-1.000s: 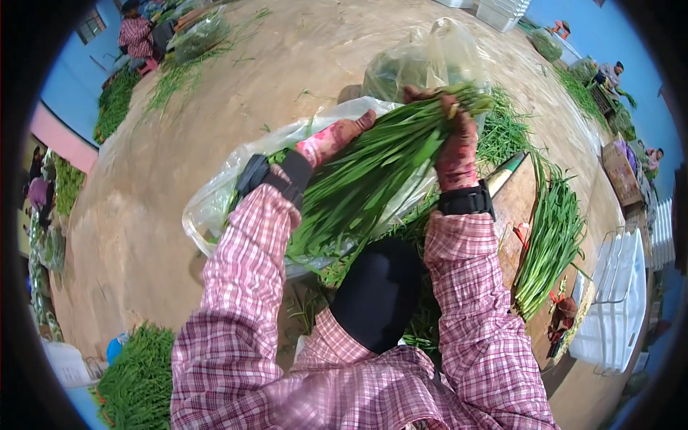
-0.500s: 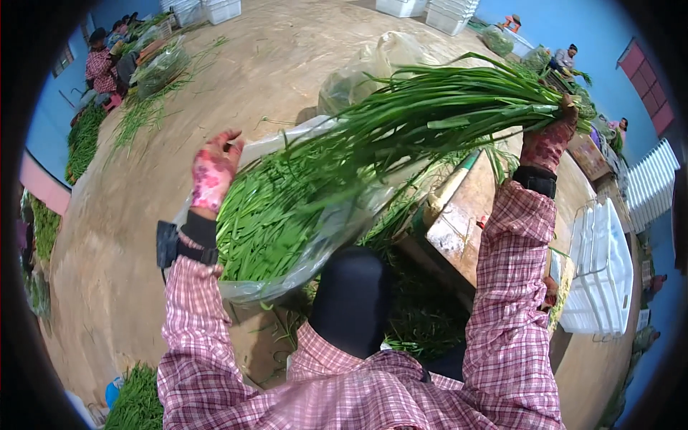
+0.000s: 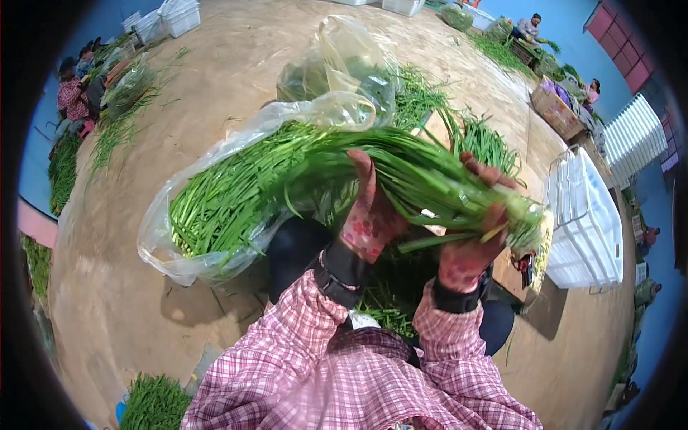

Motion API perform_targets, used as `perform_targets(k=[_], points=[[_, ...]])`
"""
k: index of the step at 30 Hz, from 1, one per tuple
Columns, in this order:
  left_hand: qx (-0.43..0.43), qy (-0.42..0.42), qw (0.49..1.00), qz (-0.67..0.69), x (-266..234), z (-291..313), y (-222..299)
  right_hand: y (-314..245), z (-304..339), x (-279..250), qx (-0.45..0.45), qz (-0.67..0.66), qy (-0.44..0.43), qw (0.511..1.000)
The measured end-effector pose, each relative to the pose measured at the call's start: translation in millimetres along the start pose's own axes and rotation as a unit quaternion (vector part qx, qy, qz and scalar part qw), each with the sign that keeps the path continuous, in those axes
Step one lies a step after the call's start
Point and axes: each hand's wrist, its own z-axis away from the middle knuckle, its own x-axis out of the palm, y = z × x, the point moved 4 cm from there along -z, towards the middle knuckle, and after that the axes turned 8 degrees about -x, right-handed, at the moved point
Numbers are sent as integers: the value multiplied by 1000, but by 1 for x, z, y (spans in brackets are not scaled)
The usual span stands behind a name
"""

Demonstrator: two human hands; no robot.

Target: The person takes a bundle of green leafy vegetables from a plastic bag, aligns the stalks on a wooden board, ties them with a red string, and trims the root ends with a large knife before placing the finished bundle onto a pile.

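Note:
A thick bunch of garlic chives [image 3: 430,168], long flat green leaves with pale cut ends at the right, lies across both my hands in front of me. My right hand [image 3: 473,251] is closed around it near the pale ends. My left hand [image 3: 373,218] cradles it further along the leaves, thumb raised in front and fingers mostly hidden beneath the greens. Leaf tips trail left over an open clear plastic bag [image 3: 159,247], which is lined with more chives [image 3: 222,193]. Both hands wear patterned pink coverings with black bands at the wrists.
Beyond the bag stands a second clear bag [image 3: 344,72] with greens. Loose chives [image 3: 491,147] lie by a low wooden surface [image 3: 509,279]. White crates [image 3: 584,222] are stacked at right, and another green heap [image 3: 154,405] lies at lower left. Other people [image 3: 529,30] sit by the walls.
My right hand has brought the bunch down and closer to me. My left hand has moved right, from beside the bag to under the leaves. The view has shifted.

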Motion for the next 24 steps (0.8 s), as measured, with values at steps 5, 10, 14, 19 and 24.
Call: perform_targets(k=[5,10,14,19,24], points=[[-98,16,995,-14,-16,-9,-29,-21,54,-37,-40,102,-9,994],[-98,29,994,46,-33,-23,-29,-48,58,-58,-43,245,-232,940],[-81,146,977,-132,-40,-21,1,-88,39,-87,174,356,-229,889],[13,152,890,-429,-19,-21,17,-58,-13,-84,260,383,-144,875],[101,-36,765,-634,32,-69,10,-25,-79,-29,-19,445,-440,780]])
